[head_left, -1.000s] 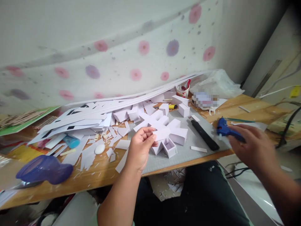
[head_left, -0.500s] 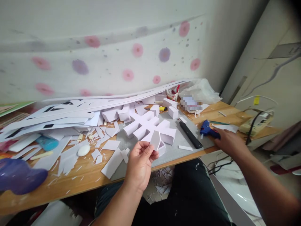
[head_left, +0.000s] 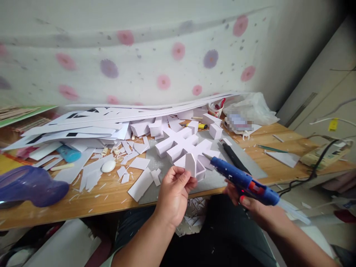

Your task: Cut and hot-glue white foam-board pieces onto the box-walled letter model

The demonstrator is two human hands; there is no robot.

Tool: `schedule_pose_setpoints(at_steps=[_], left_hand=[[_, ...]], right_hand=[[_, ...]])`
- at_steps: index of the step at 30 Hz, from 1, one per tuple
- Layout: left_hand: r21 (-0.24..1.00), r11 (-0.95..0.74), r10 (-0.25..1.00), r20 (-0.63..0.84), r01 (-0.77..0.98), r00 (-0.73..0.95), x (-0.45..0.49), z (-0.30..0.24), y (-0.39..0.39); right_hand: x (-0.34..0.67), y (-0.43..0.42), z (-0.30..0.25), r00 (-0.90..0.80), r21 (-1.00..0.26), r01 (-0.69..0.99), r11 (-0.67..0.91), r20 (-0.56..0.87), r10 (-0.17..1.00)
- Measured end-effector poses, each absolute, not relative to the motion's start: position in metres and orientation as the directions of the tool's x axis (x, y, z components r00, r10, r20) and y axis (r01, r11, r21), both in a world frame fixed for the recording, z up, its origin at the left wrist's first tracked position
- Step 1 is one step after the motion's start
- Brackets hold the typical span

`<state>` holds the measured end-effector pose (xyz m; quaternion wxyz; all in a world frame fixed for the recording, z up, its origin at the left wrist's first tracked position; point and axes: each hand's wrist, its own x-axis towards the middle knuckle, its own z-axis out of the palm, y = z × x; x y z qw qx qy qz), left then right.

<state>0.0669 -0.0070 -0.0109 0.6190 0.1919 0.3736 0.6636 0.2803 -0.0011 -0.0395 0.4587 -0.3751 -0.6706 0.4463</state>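
Note:
Between thumb and fingers, my left hand [head_left: 178,189] pinches a small white foam board piece [head_left: 190,164] with a slanted top, held upright. My right hand [head_left: 247,205] grips a blue hot glue gun [head_left: 240,178], its nozzle aimed left near the piece, with a gap between them. A clear glue stick [head_left: 294,212] juts from the gun's back end. Behind my left hand, a white foam board model [head_left: 182,142] with several arms rests on a grey cutting mat [head_left: 161,187]. Part of the model is hidden by my hand and the held piece.
A black-handled tool [head_left: 233,155] lies behind the glue gun. Foam board offcuts [head_left: 140,183] and a white oval object [head_left: 108,166] cover the left side. Large printed sheets [head_left: 83,128] stack at the back. A paper cup [head_left: 216,109] and plastic bag [head_left: 251,107] stand back right.
My right hand has lifted the glue gun off the table and brought it left towards the held piece. My left hand still pinches the piece. The view has shifted slightly.

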Motion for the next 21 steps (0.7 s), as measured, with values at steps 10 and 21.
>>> schedule_pose_setpoints(at_steps=[10,21], left_hand=[[0.748,0.032,0.961,-0.206,-0.663,-0.186,0.057,-0.019,-0.009],[0.772,0.038,0.974,-0.172,-0.634,-0.150,0.055,-0.019,-0.009]], right_hand=[[0.270,0.007,-0.059,-0.405,-0.965,-0.029,0.260,0.249,0.880],[0.266,0.009,-0.049,-0.372,-0.943,0.052,0.328,0.287,0.883]])
